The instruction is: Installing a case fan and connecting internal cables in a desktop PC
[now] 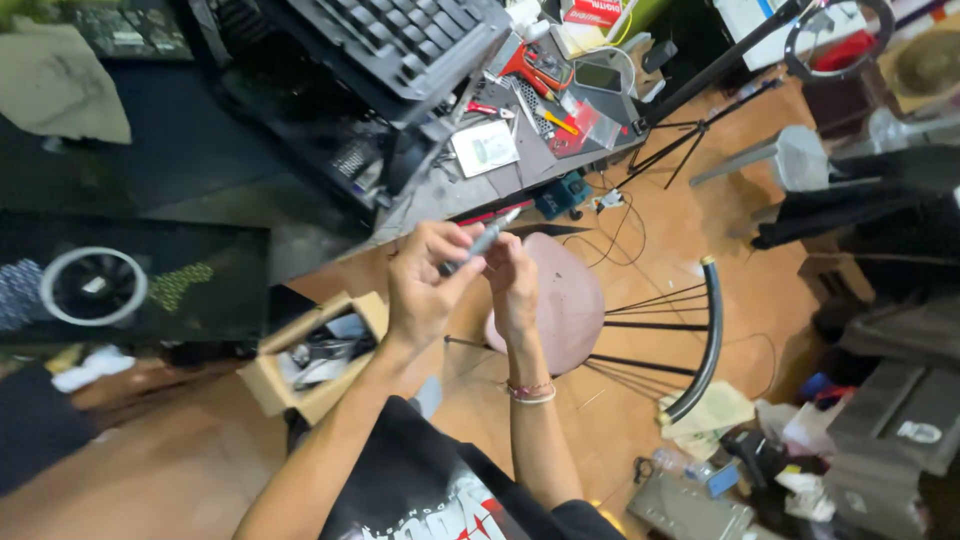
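Left grip clamped on grey screwdriver | right grip pinching its shaft | both forearms raised, wrists bent inward

Both hands are raised together over a round pinkish stool seat. The left hand grips a slim grey pen-shaped metal tool, tilted up to the right, and the right hand touches it from the other side. A brown open cardboard box sits on the floor below the left forearm.
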